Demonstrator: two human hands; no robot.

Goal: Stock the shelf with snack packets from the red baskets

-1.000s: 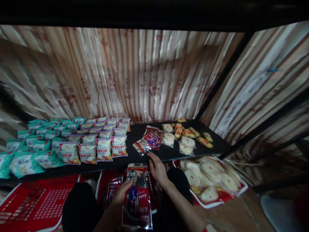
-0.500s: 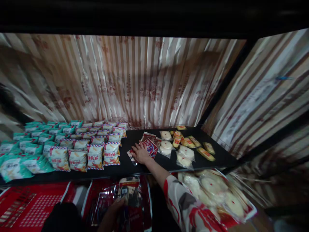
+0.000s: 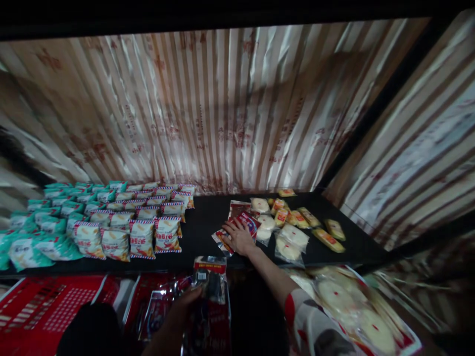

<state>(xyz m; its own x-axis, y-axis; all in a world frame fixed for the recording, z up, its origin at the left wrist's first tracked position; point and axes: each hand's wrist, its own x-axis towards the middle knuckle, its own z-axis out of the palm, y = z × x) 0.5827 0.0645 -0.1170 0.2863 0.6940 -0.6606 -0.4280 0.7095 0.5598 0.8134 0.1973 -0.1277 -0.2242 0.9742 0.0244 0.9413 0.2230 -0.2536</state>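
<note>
My right hand (image 3: 238,238) lies palm down with spread fingers on a few dark red printed packets (image 3: 248,222) on the black shelf. A brown-red packet (image 3: 239,207) lies just behind them. Below the shelf's front edge, my left hand (image 3: 187,301) is closed on the side of a dark red packet (image 3: 210,289) with a white barcode label, held upright. Its lower part is dim. Clear-wrapped white round cakes (image 3: 291,242) and small yellow packs (image 3: 328,240) lie right of my right hand.
Rows of red-and-white snack bags (image 3: 141,238) and teal bags (image 3: 61,246) stand on the shelf's left. Below are red baskets (image 3: 70,296) and a box of wrapped white cakes (image 3: 374,321). Striped sheeting (image 3: 222,113) hangs behind; a dark post (image 3: 356,133) slopes at right.
My right hand has shifted a little to the right over the packets, closer to the round cakes. My left hand has raised its packet toward the shelf edge. The view has shifted slightly.
</note>
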